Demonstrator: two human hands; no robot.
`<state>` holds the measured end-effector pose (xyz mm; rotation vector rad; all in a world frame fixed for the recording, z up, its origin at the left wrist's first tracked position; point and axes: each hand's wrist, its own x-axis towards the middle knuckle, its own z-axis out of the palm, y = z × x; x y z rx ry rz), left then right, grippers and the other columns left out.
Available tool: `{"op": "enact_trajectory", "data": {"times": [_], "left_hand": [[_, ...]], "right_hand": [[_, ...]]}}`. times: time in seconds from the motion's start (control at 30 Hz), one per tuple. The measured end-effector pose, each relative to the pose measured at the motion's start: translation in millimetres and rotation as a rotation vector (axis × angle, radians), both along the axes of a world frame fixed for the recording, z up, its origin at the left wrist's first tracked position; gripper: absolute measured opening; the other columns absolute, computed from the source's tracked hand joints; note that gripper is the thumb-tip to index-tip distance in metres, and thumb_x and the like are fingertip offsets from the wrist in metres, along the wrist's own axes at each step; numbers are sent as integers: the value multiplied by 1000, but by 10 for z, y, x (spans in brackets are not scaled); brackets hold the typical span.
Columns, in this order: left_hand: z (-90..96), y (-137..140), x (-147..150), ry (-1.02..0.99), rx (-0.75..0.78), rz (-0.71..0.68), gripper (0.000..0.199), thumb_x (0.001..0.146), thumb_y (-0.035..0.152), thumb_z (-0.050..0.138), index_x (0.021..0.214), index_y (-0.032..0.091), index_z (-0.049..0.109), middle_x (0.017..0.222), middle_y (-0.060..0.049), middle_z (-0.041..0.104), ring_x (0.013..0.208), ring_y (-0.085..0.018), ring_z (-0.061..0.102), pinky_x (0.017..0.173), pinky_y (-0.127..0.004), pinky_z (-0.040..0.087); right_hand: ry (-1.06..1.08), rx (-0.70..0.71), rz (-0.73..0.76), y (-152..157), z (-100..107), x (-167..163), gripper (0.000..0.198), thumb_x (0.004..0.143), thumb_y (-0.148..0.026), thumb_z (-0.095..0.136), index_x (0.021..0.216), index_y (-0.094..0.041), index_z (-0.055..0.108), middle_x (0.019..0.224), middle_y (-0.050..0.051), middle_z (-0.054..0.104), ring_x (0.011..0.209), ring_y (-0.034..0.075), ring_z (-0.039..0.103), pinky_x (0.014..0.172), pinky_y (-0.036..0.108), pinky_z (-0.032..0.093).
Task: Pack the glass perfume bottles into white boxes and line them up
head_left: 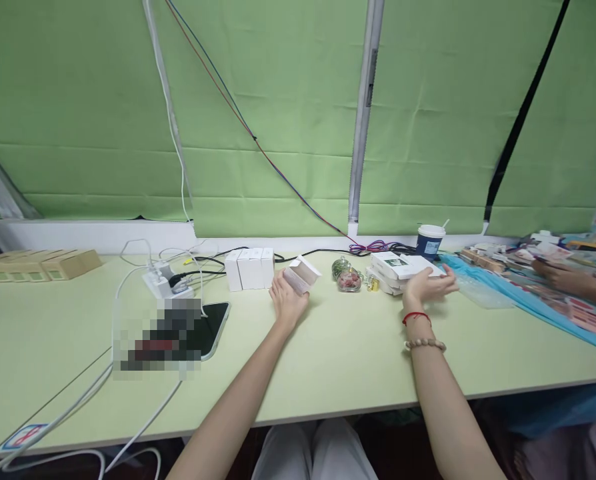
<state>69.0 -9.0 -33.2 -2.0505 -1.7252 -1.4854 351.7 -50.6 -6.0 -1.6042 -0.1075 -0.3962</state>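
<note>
My left hand (287,301) is wrapped round a small white carton (301,275), whose top flaps stand up and apart. My right hand (425,285), with a red cord and a bead bracelet on its wrist, is beside a pile of flat white boxes (391,267). Its fingers are stretched out and slightly blurred; nothing shows in them. Whether they touch the pile I cannot tell. Between my hands are a clear glass jar with reddish contents (349,280) and, behind it, one with green contents (340,267). Several closed white cartons (251,269) stand left of my left hand.
A tablet-like device (215,330), partly pixelated, lies at left near a power strip (161,280) and white cables. Brown boxes (73,265) stand at far left. A lidded cup (431,241) is at the back right. Another person's hand (565,277) is over the blue sheet's far side.
</note>
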Motion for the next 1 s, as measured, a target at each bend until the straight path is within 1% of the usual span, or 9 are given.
{"op": "enact_trajectory", "data": {"times": [0.07, 0.17, 0.3, 0.37, 0.43, 0.63, 0.73, 0.87, 1.0], "left_hand": [[-11, 7, 5, 31, -8, -27, 73, 59, 23, 58, 125, 11, 27, 124, -16, 44, 117, -29, 39, 96, -42, 32], [-27, 18, 13, 62, -20, -70, 74, 61, 28, 60, 126, 12, 27, 124, -15, 46, 118, -28, 40, 96, -41, 32], [-13, 4, 19, 48, -131, -178, 76, 66, 43, 60, 127, 10, 28, 123, -17, 49, 115, -29, 47, 94, -40, 35], [7, -8, 13, 25, -236, -232, 74, 69, 49, 57, 126, 10, 31, 118, -17, 54, 107, -28, 54, 89, -39, 38], [17, -6, 1, -34, -320, -234, 72, 70, 53, 55, 125, 12, 33, 111, -16, 59, 99, -28, 58, 83, -38, 41], [-29, 81, -40, -372, -426, -331, 63, 77, 65, 35, 115, 16, 48, 93, -10, 65, 82, -23, 62, 72, -32, 45], [-37, 101, -45, -520, -450, -360, 63, 80, 65, 27, 107, 15, 54, 95, -10, 65, 84, -21, 61, 75, -32, 45], [-34, 82, -54, -498, -433, -413, 63, 80, 66, 27, 106, 16, 56, 91, -9, 66, 82, -21, 61, 74, -33, 46], [-47, 72, -31, -497, -398, -495, 62, 79, 65, 29, 100, 16, 61, 85, -9, 68, 77, -21, 62, 72, -32, 47]], "right_hand": [[-185, 2, 166, 20, 74, -228, 31, 79, -21, 34, 108, -18, 45, 104, 14, 48, 99, 24, 48, 88, 39, 37], [-442, 18, 592, 62, 88, -703, 29, 83, -29, 34, 107, -17, 46, 93, 9, 51, 84, 19, 50, 76, 31, 41], [-802, -205, 1173, 53, -47, -1316, 33, 77, -36, 49, 106, -21, 51, 100, 6, 51, 80, 16, 52, 69, 26, 42], [-836, -258, 1344, 31, -111, -1499, 39, 77, -35, 50, 114, -22, 48, 101, 6, 51, 72, 14, 52, 65, 26, 43], [-787, -257, 1402, 19, -146, -1580, 47, 77, -35, 50, 122, -23, 41, 102, 5, 51, 64, 12, 50, 63, 26, 43], [-605, -303, 1373, 55, -179, -1497, 65, 76, -41, 52, 133, -24, 27, 112, 6, 50, 60, 10, 51, 66, 28, 43], [-550, -414, 1490, 85, -227, -1455, 62, 77, -41, 52, 133, -25, 31, 115, 6, 52, 64, 10, 54, 69, 28, 42], [-577, -542, 1630, 97, -283, -1443, 61, 75, -44, 58, 130, -27, 39, 112, 5, 58, 72, 14, 57, 72, 28, 41], [-552, -536, 1626, 74, -266, -1446, 86, 67, -44, 67, 139, -27, 24, 115, 7, 58, 83, 18, 58, 76, 30, 41]]}}
